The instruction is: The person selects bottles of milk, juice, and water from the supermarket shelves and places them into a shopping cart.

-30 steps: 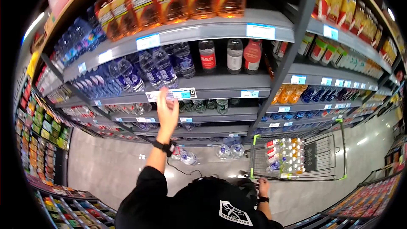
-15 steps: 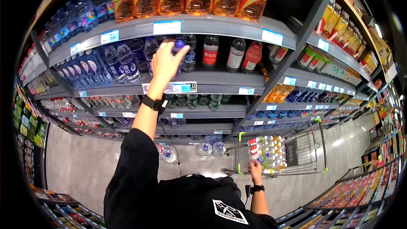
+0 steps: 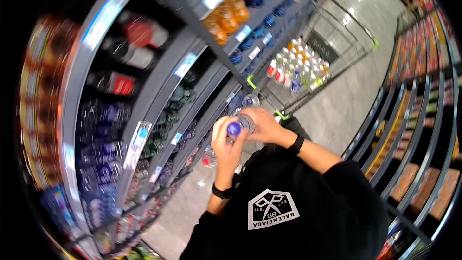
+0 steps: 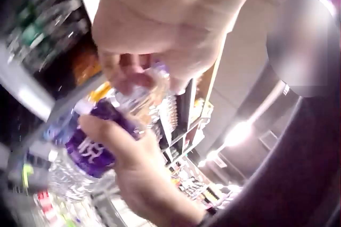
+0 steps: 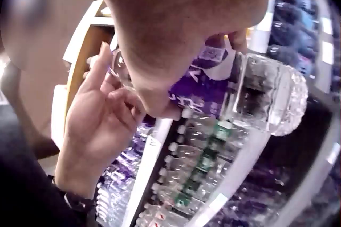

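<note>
A clear plastic water bottle (image 3: pixel 247 123) with a purple label (image 4: pixel 90 155) is held in front of the person's body by both hands. The right hand (image 3: pixel 263 126) grips it round the label, leaving the ridged base (image 5: pixel 287 99) sticking out beyond the fingers. At the other end, the left hand (image 3: pixel 224 143) holds the neck, its fingers curled just by the blue-purple cap (image 3: pixel 234 128). In the right wrist view, part of the bottle's neck is hidden behind the right hand.
Shelves with similar purple-label bottles (image 3: pixel 103 151) stand on the left, beside bottles with red or white labels (image 3: pixel 120 83). A wire shopping cart (image 3: pixel 323 46) carrying many bottles (image 3: pixel 299 62) is ahead to the right. Another shelf row (image 3: pixel 409 149) runs along the right side.
The left hand has come away from the shelf with a water bottle and lowered it towards the body. The right hand has risen from beside the cart to grip it. The view has swung right.
</note>
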### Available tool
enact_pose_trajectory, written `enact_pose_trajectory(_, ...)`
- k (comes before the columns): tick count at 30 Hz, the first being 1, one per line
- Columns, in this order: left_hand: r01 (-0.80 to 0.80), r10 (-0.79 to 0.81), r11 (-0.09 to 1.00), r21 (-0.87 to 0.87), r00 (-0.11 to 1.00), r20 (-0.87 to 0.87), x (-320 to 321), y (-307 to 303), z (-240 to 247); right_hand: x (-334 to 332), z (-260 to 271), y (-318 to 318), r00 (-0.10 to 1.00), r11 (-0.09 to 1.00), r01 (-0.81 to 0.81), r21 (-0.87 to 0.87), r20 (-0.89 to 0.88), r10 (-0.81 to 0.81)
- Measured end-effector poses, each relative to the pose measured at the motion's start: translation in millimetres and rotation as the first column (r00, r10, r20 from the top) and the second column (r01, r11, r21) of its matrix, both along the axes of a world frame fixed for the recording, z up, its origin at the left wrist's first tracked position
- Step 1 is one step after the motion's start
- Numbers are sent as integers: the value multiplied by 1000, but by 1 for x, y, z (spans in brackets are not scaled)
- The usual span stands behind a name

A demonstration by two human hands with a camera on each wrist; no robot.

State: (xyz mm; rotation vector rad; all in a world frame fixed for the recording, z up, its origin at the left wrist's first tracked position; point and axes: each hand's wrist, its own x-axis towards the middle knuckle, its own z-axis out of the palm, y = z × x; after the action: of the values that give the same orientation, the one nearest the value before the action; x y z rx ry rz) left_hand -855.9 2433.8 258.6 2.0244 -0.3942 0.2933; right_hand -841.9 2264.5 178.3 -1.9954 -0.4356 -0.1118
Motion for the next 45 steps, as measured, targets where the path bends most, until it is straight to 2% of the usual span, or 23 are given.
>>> enact_pose_trajectory(2,30,-95,992,-123,822,-562,14,-11,-53,4,-60,-29,944,997,29,-77,-326,-53)
enact_pose_trajectory(3,279,-117,944,176,781,-613,22,-10,-66,6,-97,-48,958,994,94,-51,-269,-104)
enact_pose_trajectory(5,622,-233,499,603,767,-598,24,6,-119,16,-160,-92,936,963,260,-71,-226,-270)
enact_pose_trajectory(6,743,-159,305,596,657,-737,30,-3,-122,21,-187,-114,895,929,349,-122,-248,-370)
enact_pose_trajectory(9,606,-50,696,386,577,-815,16,-4,-185,44,-234,-170,561,754,623,-209,-553,-617)
enact_pose_trajectory(10,503,-10,818,278,496,-868,14,-11,-194,50,-251,-187,549,704,688,-175,-509,-663)
enact_pose_trajectory(12,377,64,890,257,454,-889,6,-16,-209,66,-290,-220,389,621,765,-168,-648,-655)
enact_pose_trajectory(15,281,192,914,294,340,-921,-10,-18,-216,74,-343,-254,269,517,847,-128,-734,-623)
enact_pose_trajectory(18,197,257,933,300,216,-942,-27,-9,-216,89,-368,-268,72,487,785,-383,-725,-685)
enact_pose_trajectory(23,111,293,941,319,198,-935,-24,-4,-207,80,-454,-269,-130,274,865,-421,-714,-688)
enact_pose_trajectory(26,82,269,952,296,247,-931,-13,0,-211,87,-451,-272,-283,118,878,-465,-700,-655)
enact_pose_trajectory(28,108,276,937,332,356,-893,-4,0,-213,74,-498,-275,-256,29,942,-334,-771,-583)
enact_pose_trajectory(30,104,293,927,360,398,-869,10,-8,-197,72,-486,-276,6,113,992,-52,-889,-458)
enact_pose_trajectory(31,110,266,932,345,440,-858,11,-1,-198,70,-482,-274,30,136,990,-31,-906,-422)
enact_pose_trajectory(32,107,242,937,333,489,-838,14,6,-200,75,-421,-272,47,208,978,-25,-942,-333)
enact_pose_trajectory(35,49,172,961,274,669,-723,13,48,-211,60,-400,-256,207,465,885,-22,-877,-434)
enact_pose_trajectory(37,-15,182,961,276,786,-591,23,71,-184,42,-407,-237,362,529,842,100,-833,-419)
enact_pose_trajectory(38,-53,189,964,260,824,-535,29,84,-168,35,-395,-216,410,421,874,243,-834,-369)
enact_pose_trajectory(39,-98,210,959,266,875,-437,35,96,-141,24,-404,-201,441,432,864,260,-805,-397)
enact_pose_trajectory(40,-178,264,954,241,879,-396,37,115,-123,18,-365,-179,399,490,855,173,-823,-405)
enact_pose_trajectory(41,-251,310,933,258,926,-217,38,135,-109,5,-391,-173,500,585,773,244,-803,-325)
enact_pose_trajectory(42,-324,346,907,269,937,-36,40,156,-94,-3,-381,-150,479,569,787,240,-818,-318)
enact_pose_trajectory(45,-632,545,752,184,755,364,43,216,-36,-29,-355,-103,498,707,673,217,-839,-218)
